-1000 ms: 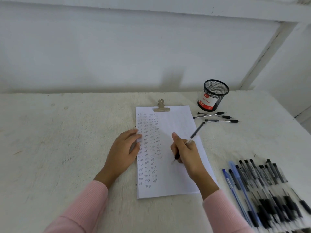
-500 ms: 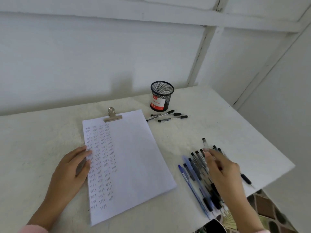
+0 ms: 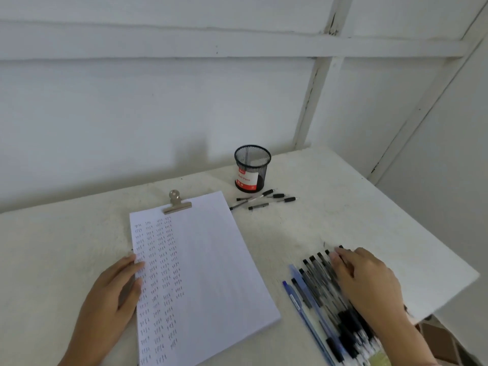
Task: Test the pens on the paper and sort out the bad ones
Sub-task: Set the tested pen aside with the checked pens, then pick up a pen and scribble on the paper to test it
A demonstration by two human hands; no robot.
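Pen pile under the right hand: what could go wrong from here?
The pen pile lies near the edge of the table, so the right hand resting on it could roll pens off. Only the left hand pins the paper at its edge; the sheet might shift during a test stroke.

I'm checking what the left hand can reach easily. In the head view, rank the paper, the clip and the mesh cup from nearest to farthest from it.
1. Paper, touched at its left edge by the left hand.
2. Clip, at the paper's far edge.
3. Mesh cup, beyond the clip, to its right.
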